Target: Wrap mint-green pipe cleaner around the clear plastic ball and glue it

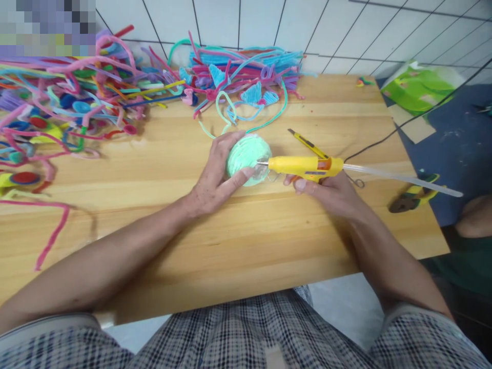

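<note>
A mint-green ball, wound from fuzzy pipe cleaner, sits on the wooden table. My left hand is wrapped round its left side, the thumb across its front. A clear, bare-looking patch shows on the ball's lower right. In my right hand is a yellow glue gun, its metal nozzle at that clear patch; whether it touches, I cannot tell. A long translucent glue stick sticks out of the gun's back. A yellow utility knife lies just behind the gun.
Tangled coloured pipe cleaners cover the table's left side, with a blue and pink bundle by the tiled wall. Yellow-handled pliers lie near the right edge. A black cord runs past a green bag. Another person's arm shows at right.
</note>
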The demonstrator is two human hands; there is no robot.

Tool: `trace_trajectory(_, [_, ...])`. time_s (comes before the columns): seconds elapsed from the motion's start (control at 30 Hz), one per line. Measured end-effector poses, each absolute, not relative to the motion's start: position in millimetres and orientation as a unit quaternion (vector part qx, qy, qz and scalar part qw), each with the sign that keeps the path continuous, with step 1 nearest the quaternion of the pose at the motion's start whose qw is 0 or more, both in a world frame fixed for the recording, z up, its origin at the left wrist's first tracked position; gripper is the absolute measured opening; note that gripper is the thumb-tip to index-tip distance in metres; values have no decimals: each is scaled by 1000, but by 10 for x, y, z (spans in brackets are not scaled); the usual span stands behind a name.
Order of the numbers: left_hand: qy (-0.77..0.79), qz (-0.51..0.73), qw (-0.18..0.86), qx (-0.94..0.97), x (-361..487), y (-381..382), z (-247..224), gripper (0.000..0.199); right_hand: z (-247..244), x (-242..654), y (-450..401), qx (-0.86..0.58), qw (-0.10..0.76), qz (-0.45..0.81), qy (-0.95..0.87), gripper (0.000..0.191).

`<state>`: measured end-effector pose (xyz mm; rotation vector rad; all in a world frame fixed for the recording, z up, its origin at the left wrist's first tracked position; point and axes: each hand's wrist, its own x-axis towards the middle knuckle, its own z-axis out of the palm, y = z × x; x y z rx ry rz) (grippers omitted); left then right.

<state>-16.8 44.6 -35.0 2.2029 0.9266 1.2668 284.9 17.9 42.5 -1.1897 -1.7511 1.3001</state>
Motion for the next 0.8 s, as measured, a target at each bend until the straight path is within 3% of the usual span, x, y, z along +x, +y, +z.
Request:
trace_trajectory(0.37, [331, 460, 253, 784, -165, 446, -335, 74, 368, 2854, 197, -468, 330, 512, -640, 33])
trace_trajectory(0.57, [358, 465, 200, 785, -156, 406, -289, 71, 360, 2846, 200, -482, 321, 508, -637, 25])
trace_trajectory(0.67, [345, 473, 177, 791, -144, 385, -258, 63, 360, 2814, 199, -475, 328, 512, -637, 25])
trace_trajectory(0.8, [330, 496, 133, 792, -131, 371, -250, 37, 352, 2774, 195, -468, 339, 514, -634, 31])
